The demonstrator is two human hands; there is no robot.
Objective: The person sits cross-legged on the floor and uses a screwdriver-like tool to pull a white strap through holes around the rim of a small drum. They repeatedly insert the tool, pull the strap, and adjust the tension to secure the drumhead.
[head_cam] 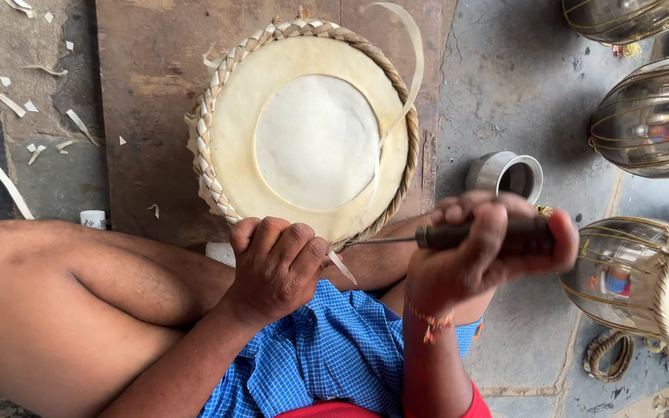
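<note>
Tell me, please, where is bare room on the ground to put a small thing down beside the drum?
Free: grey stone floor between the wooden board and the metal drums, above the small metal cup. Crowded: left floor with leather scraps; near both hands, left hand, right hand.

Bare wooden board lies open left of the left hand; a metal cup and seemingly three metal drums crowd the right hand.
</note>
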